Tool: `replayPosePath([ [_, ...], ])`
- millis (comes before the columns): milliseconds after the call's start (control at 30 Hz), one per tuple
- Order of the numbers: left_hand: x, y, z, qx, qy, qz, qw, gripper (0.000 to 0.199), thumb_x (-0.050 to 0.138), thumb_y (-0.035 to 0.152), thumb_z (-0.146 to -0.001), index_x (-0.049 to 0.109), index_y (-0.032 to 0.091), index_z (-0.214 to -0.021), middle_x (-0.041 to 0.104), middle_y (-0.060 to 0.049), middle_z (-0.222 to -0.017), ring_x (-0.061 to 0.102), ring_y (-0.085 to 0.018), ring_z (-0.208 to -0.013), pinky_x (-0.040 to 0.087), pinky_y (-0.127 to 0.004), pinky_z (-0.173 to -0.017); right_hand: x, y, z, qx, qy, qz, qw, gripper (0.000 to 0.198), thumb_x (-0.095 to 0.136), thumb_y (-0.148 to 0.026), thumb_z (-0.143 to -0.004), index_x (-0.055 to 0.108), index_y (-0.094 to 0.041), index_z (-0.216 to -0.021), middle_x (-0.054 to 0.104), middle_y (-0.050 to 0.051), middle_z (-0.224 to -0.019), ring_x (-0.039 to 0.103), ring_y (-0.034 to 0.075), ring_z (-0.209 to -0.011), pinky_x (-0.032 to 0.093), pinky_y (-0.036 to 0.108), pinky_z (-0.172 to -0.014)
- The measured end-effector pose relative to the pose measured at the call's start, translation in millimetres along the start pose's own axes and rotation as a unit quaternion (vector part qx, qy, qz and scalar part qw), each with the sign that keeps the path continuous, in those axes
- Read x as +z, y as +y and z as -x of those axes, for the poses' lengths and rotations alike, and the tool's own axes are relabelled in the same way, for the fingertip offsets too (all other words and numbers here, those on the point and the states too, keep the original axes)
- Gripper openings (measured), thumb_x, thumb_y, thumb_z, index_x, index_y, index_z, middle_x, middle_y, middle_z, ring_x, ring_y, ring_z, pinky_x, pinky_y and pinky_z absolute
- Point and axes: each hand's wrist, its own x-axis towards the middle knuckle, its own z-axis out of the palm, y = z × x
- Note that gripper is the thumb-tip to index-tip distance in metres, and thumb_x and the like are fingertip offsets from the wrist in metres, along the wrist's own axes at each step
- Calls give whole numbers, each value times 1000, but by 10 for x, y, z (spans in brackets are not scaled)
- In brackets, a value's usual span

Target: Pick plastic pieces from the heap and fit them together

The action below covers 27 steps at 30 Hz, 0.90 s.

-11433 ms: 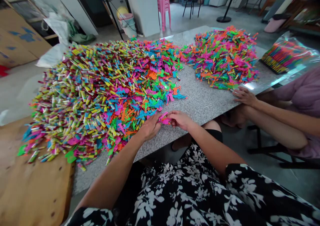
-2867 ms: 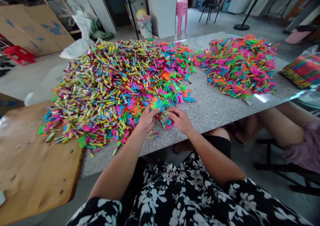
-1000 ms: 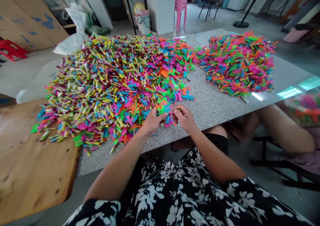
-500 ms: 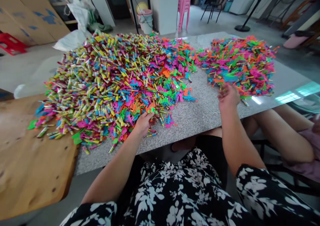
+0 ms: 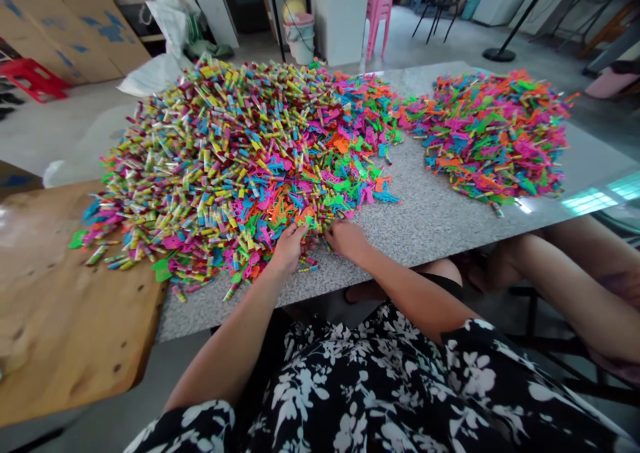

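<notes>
My left hand [image 5: 290,246] is closed in a pinch on small bright plastic pieces [image 5: 306,218], orange and green, at the front edge of a big heap. Just to its right, my right hand [image 5: 347,239] has its fingers curled down among small tubes on the tabletop; what they grip, if anything, is hidden. The heap of small printed tubes [image 5: 220,133], yellow, blue and dark red, spreads in front and to the left. Pink, green, orange and blue plastic pieces [image 5: 350,166] lie mixed along its right side.
A second pile of coloured plastic pieces [image 5: 500,133] lies to the right on the speckled stone table [image 5: 415,219]. A wooden board [image 5: 75,319] adjoins at left. Another person's legs [image 5: 545,259] are at the right. Pink stools [image 5: 379,16] and a bucket [image 5: 300,38] stand behind.
My right hand has moved left from the right-hand pile to beside my left hand. My left hand stays at the heap's front edge with the plastic pieces. The view has shifted slightly.
</notes>
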Motion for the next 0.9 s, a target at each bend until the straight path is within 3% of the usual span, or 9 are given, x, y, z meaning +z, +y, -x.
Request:
replayPosePath([
  [167, 7, -23, 1, 32, 3, -23, 999, 37, 85, 44, -81, 67, 18, -99, 77, -5, -89, 67, -14, -63, 54, -26, -57, -64, 19, -116, 32, -3, -23, 999, 26, 64, -38, -100, 75, -15, -105, 78, 22, -107, 74, 32, -101, 53, 36, -84],
  [267, 1, -17, 14, 57, -27, -70, 996, 40, 83, 46, -82, 69, 19, -107, 72, 0, -76, 60, -12, -54, 50, -24, -53, -177, 130, -102, 30, 67, -151, 986, 23, 61, -39, -100, 70, -18, -105, 77, 12, -96, 71, 26, -92, 52, 33, -81],
  [333, -5, 14, 29, 60, -61, -120, 989, 39, 81, 47, -85, 71, 20, -111, 67, 2, -68, 57, -12, -51, 46, -23, -49, -287, 193, -66, -15, 90, -270, 958, 25, 61, -42, -99, 67, -20, -107, 73, 5, -89, 67, 21, -82, 51, 31, -75],
  [400, -5, 73, 51, 59, -104, -164, 979, 35, 79, 48, -86, 74, 21, -107, 60, 3, -62, 55, -13, -49, 43, -22, -47, -409, 240, -21, -80, 58, -371, 923, 27, 63, -45, -97, 67, -20, -106, 71, 2, -86, 64, 18, -75, 50, 29, -70],
  [500, 3, 198, 93, 69, -166, -198, 964, 35, 79, 52, -86, 76, 20, -99, 51, 5, -58, 50, -12, -48, 40, -22, -46, -549, 287, 53, -134, -15, -437, 889, 29, 66, -45, -95, 73, -20, -108, 69, 0, -82, 59, 15, -68, 47, 26, -63],
  [667, 0, 339, 134, 87, -199, -265, 939, 35, 74, 54, -88, 77, 20, -91, 51, 3, -60, 48, -12, -49, 36, -22, -46, -553, 334, 150, -116, -64, -488, 863, 36, 65, -47, -97, 78, -20, -116, 65, -2, -71, 55, 13, -56, 46, 25, -53],
  [900, 4, 340, 159, 104, -201, -335, 915, 31, 73, 51, -88, 77, 21, -85, 49, 3, -58, 45, -12, -52, 33, -23, -48, -518, 351, 174, -72, -68, -519, 849, 34, 72, -49, -89, 81, -19, -103, 59, -4, -58, 52, 12, -48, 44, 24, -45],
])
